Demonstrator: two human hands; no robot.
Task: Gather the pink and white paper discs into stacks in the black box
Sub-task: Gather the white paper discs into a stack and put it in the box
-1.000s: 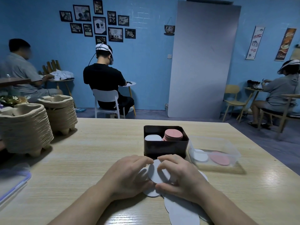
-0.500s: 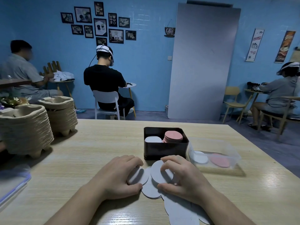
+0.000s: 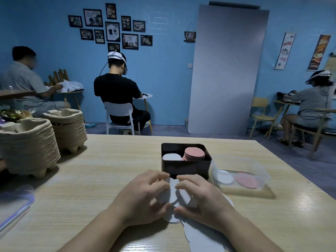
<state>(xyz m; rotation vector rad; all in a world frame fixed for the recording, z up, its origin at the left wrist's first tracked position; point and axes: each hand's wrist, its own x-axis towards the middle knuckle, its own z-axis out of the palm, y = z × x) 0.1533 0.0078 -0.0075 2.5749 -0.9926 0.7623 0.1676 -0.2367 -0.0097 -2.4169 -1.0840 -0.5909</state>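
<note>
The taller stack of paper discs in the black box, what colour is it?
The taller paper disc stack is pink; head view.

A small black hanging sign (image 3: 190, 36) on the blue wall (image 3: 163, 73), just left of the grey panel (image 3: 229, 70), carries the word "Coffee" in white script. Toward the wall's right edge, a white banner (image 3: 285, 50) reads "COFFEE" in red slanted letters near its top (the finer print below is too small to read). Just beside it, a dark orange poster (image 3: 319, 52) shows "COFFEE" along its bottom. The framed pictures (image 3: 112, 31) at the wall's upper left bear lettering, none legible.
</note>
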